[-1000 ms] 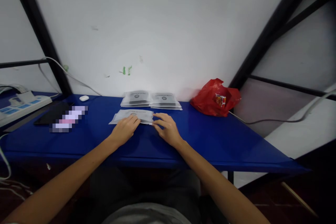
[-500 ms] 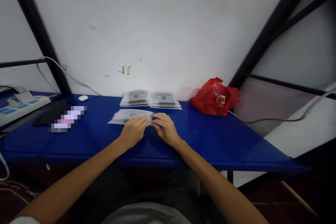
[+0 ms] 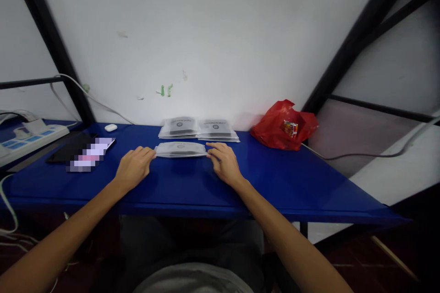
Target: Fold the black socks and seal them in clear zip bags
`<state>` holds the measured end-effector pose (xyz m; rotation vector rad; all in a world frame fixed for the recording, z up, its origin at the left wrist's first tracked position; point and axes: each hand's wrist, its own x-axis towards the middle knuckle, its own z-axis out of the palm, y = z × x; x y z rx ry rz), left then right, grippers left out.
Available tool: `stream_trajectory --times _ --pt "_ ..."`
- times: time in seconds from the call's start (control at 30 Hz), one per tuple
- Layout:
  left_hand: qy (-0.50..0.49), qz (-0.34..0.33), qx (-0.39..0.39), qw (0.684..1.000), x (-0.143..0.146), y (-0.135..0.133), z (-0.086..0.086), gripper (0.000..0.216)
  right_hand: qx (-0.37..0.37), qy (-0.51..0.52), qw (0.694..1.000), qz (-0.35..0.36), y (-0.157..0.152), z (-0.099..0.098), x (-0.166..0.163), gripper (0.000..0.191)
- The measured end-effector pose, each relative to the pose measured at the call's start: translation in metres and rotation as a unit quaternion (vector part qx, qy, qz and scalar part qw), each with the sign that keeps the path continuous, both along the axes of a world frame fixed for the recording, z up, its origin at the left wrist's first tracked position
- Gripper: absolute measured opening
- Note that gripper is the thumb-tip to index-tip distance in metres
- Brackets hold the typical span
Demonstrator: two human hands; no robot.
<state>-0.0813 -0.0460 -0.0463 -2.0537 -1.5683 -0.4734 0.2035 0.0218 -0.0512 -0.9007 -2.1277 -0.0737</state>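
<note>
A frosted, translucent pouch with a dark round logo lies before me, its front edge slightly raised. My left hand pinches its left end between thumb and fingers. At the opposite end, my right hand grips the right edge in the same way. Just behind it are two neighbouring piles of similar pouches, a left pile and a right pile, with printed lettering and the same logo. Neither hand touches those piles.
Everything stands on a blue table against a white wall. To the right sits a red plastic bag with a small packet in it. On the left are a phone, a black tablet-like slab, a white earbud case and a power strip.
My left hand has moved left from the pouch's right part to its left end. The pouch has shifted right and now lies squarer, held at both ends. My right hand keeps its grip.
</note>
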Motion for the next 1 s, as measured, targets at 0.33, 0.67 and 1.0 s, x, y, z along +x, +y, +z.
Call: stream_trajectory --times 0.33,0.67,1.0 --pt "-0.141 -0.151 -0.294 0.933 0.044 -0.026 0.042 0.018 -0.070 0.059 0.983 -0.158 0.016 -0.009 0.012 0.014" --pt "-0.104 -0.100 -0.252 0.957 0.074 0.061 0.024 0.040 -0.135 0.012 0.989 -0.058 0.008 -0.014 0.002 0.005" --pt "-0.116 -0.026 -0.234 0.965 0.066 0.080 0.013 0.046 -0.181 0.002 0.982 -0.051 0.005 -0.012 0.001 0.008"
